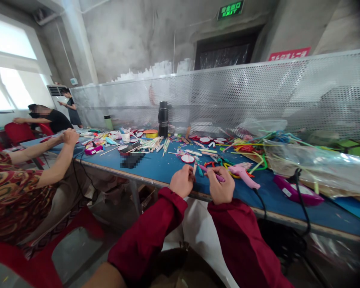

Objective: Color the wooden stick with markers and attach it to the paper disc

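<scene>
Here, at the near edge of a blue worktable (168, 168), the person's right hand (220, 186) pinches a slim purple stick (214, 175) between thumb and curled fingers, while the left hand (182, 182) closes its fingertips on a thin pale stick (195, 167) beside it. Both pieces look light, stiff and easily snapped, best gripped near the ends. A pink glue gun (243, 175) lies just right of the hands; a co-worker's arm (52, 160) rests on the table to the left
</scene>
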{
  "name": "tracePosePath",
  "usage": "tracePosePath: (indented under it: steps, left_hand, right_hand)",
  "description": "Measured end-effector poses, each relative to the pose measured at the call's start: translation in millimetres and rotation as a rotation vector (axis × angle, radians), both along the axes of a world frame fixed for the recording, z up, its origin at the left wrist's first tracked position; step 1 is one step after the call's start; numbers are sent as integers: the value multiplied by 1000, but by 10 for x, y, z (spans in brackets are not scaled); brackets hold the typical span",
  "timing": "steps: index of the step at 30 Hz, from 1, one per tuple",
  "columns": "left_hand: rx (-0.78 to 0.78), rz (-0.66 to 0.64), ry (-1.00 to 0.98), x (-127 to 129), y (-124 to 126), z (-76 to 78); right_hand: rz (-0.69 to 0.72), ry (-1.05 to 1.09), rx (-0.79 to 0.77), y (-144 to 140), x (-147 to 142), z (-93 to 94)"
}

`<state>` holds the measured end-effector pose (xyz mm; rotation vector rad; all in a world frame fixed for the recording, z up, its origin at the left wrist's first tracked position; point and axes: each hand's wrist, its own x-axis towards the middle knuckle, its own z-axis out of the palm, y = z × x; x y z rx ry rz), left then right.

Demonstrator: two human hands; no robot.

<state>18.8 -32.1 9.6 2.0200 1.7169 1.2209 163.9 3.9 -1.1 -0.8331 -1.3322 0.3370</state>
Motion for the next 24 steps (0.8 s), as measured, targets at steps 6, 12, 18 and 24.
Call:
tracePosePath:
  steps: [6,12,18,24]
  left_hand:
    - [4,6,6,3,-6,7]
    - [9,10,12,5,-5,7]
    - [17,6,-1,1,4,-2]
    - [9,1,-20,5,-2,0]
  right_hand:
    - [1,0,-5,-6,0,0]
    - [6,-2,0,-1,-1,4]
    - [-1,-8,8,-5,2,3]
    - [8,-21,17,-8,5,-6]
